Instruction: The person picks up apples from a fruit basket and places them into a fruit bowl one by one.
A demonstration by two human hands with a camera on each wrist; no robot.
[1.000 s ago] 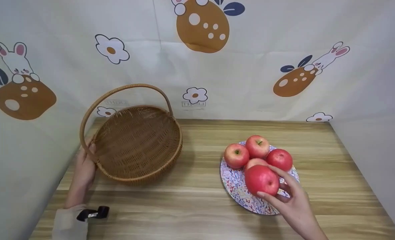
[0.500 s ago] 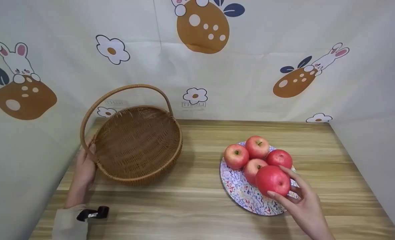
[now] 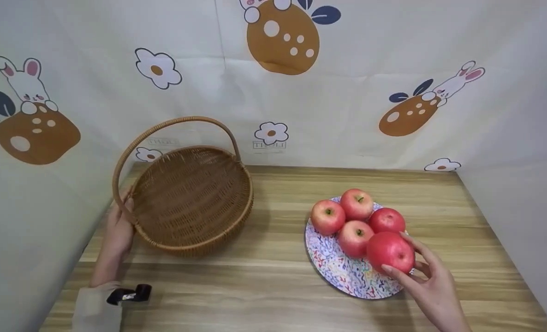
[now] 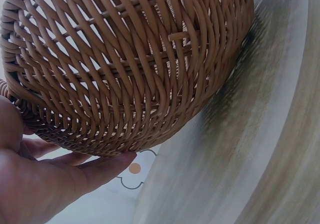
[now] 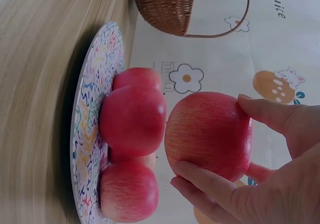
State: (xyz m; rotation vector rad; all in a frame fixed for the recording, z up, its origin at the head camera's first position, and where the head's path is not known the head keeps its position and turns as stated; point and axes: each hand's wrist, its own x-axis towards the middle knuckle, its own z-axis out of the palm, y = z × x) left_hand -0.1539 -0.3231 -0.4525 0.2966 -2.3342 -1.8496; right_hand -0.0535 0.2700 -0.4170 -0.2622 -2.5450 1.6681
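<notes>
In the head view a round wicker basket (image 3: pixel 190 198) with an arched handle sits at the left, nothing inside it. My left hand (image 3: pixel 119 230) grips its left rim near the foot of the handle; in the left wrist view my fingers (image 4: pixel 100 171) lie along the woven outer wall. A red apple (image 3: pixel 390 252) is held in my right hand (image 3: pixel 432 288), thumb and fingers around its sides. It hangs over the right part of a multicoloured speckled plate (image 3: pixel 342 276), where several other apples (image 3: pixel 328 217) rest. The right wrist view shows the held apple (image 5: pixel 210 134) apart from them.
The wooden tabletop (image 3: pixel 278 258) runs between basket and plate. A pale printed cloth (image 3: pixel 329 106) with rabbits and flowers walls the back and both sides. A black strap piece (image 3: pixel 129 294) sits at the left sleeve.
My right hand has moved right and slightly nearer with its apple, uncovering more of the apple behind it. The left hand and the basket stay put.
</notes>
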